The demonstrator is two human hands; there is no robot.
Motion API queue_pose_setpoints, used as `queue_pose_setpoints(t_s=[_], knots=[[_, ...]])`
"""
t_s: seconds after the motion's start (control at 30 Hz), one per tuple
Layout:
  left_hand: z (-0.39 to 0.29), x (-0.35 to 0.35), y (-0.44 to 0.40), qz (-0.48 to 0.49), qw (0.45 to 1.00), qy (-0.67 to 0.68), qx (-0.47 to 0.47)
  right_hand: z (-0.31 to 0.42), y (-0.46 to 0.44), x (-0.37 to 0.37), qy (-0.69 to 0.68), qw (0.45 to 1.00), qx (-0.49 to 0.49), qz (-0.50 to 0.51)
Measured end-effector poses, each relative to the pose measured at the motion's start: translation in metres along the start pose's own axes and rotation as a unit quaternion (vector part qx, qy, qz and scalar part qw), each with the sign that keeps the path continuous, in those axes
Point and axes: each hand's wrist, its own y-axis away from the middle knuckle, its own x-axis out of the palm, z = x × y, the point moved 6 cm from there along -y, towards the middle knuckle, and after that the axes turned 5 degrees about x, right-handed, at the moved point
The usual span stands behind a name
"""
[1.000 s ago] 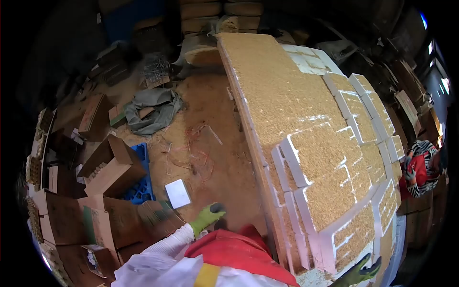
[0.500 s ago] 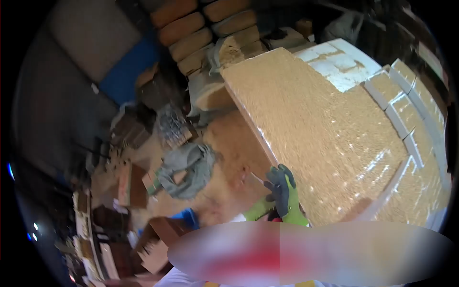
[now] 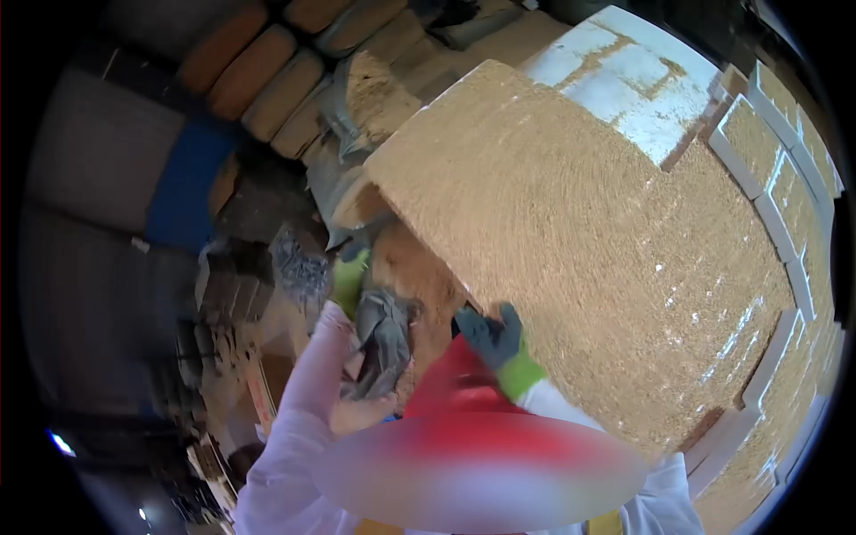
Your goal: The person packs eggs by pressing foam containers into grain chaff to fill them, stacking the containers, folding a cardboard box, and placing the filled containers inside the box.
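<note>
Both hands wear green gloves with dark grey fingers. My left hand is stretched forward over the floor, near a grey-green sack; its fingers are small and blurred, so their pose is unclear. My right hand is at the near edge of a large raised surface covered with tan grains, its fingers spread and nothing visible in them. White-edged trays filled with the same grains line the right side. White foam panels with scattered grains show at the far end.
Stacked full sacks stand at the back left, beside an open sack of grain-like material. A blue panel leans behind. Metal-looking pieces lie on the floor at left. A cardboard box is lower left.
The view has moved forward along the grain-covered surface and tilted. My hands, close together half a second ago, are now apart, the left one reaching forward. The person in red at right has left the view.
</note>
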Motion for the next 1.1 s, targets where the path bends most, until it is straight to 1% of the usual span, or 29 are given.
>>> queue_pose_setpoints(t_s=[0.03,0.07,0.1,0.13,0.17,0.23,0.27,0.3,0.33,0.37,0.4,0.47,0.5,0.57,0.6,0.63,0.7,0.73,0.77,0.8,0.83,0.87,0.9,0.93,0.97,1.0,1.03,1.07,1.1], knots=[[-0.015,-0.004,-0.041,0.004,1.0,0.014,0.014,0.0,0.005,0.004,-0.075,0.996,0.027,0.031],[-0.011,-0.019,-0.093,-0.037,0.996,-0.074,0.041,-0.002,0.012,0.008,-0.246,0.962,0.098,0.07],[0.015,-0.036,-0.157,-0.01,0.985,-0.131,0.115,-0.003,0.018,0.016,-0.421,0.883,0.183,0.097],[-0.016,-0.019,-0.188,0.009,0.976,-0.209,0.054,-0.003,0.021,0.019,-0.48,0.856,0.173,0.084],[0.001,-0.019,-0.246,0.07,0.949,-0.292,0.1,-0.001,0.018,0.021,-0.524,0.837,0.146,0.062],[0.042,-0.007,-0.33,0.141,0.95,-0.274,0.045,-0.005,0.01,0.031,-0.577,0.816,0.035,-0.025],[0.091,-0.005,-0.375,0.209,0.963,-0.16,0.049,-0.007,0.007,0.036,-0.597,0.799,-0.024,-0.063],[0.103,0.016,-0.386,0.271,0.954,-0.128,-0.001,-0.007,0.003,0.038,-0.427,0.884,-0.134,-0.136],[0.103,0.032,-0.385,0.326,0.939,-0.098,-0.053,-0.008,0.005,0.041,-0.156,0.924,-0.201,-0.284],[0.1,0.045,-0.377,0.378,0.917,-0.071,-0.107,-0.011,0.01,0.048,0.033,0.872,-0.223,-0.434],[0.1,0.053,-0.372,0.378,0.915,-0.061,-0.129,-0.012,-0.007,0.05,-0.09,0.858,-0.243,-0.444],[0.101,0.065,-0.352,0.379,0.911,-0.035,-0.161,-0.014,-0.019,0.05,0.003,0.801,-0.294,-0.522],[0.102,0.069,-0.352,0.389,0.907,-0.041,-0.155,-0.016,-0.02,0.053,0.215,0.734,-0.292,-0.574],[0.101,0.065,-0.352,0.416,0.897,-0.078,-0.124,-0.027,-0.025,0.049,0.376,0.66,-0.23,-0.608],[0.098,0.057,-0.352,0.432,0.89,-0.112,-0.098,-0.035,-0.026,0.041,0.331,0.686,-0.194,-0.618],[0.093,0.058,-0.354,0.464,0.87,-0.161,-0.044,-0.027,-0.027,0.047,0.336,0.693,-0.182,-0.611],[0.083,0.061,-0.355,0.518,0.814,-0.253,0.069,-0.01,-0.028,0.06,0.345,0.707,-0.158,-0.597],[0.065,0.067,-0.356,0.527,0.804,-0.271,0.054,0.004,-0.031,0.072,0.277,0.753,-0.199,-0.563],[0.038,0.076,-0.353,0.537,0.792,-0.288,0.04,0.025,-0.043,0.079,-0.074,0.832,-0.258,-0.485],[0.027,0.084,-0.351,0.548,0.779,-0.303,0.031,0.044,-0.054,0.091,-0.437,0.734,-0.321,-0.409],[0.031,0.089,-0.352,0.552,0.803,-0.224,-0.004,0.038,-0.055,0.085,-0.324,0.762,-0.333,-0.451],[0.035,0.088,-0.353,0.556,0.818,-0.142,-0.04,0.029,-0.058,0.074,-0.207,0.775,-0.341,-0.49],[0.039,0.088,-0.357,0.558,0.824,-0.058,-0.081,0.029,-0.057,0.071,-0.088,0.773,-0.339,-0.529],[0.05,0.084,-0.368,0.636,0.762,-0.118,0.033,0.036,-0.064,0.063,-0.334,0.72,-0.344,-0.502],[0.055,0.09,-0.362,0.601,0.789,-0.051,-0.116,0.041,-0.074,0.057,-0.291,0.724,-0.361,-0.511],[0.059,0.095,-0.356,0.532,0.807,0.021,-0.256,0.046,-0.088,0.062,-0.354,0.715,-0.382,-0.466],[0.084,0.087,-0.374,0.566,0.8,0.011,-0.198,0.057,-0.098,0.069,-0.417,0.699,-0.4,-0.421],[0.09,0.09,-0.377,0.568,0.798,0.025,-0.202,0.066,-0.095,0.077,-0.403,0.697,-0.391,-0.447],[0.1,0.077,-0.387,0.61,0.78,0.009,-0.138,0.072,-0.089,0.089,-0.388,0.694,-0.383,-0.471]])
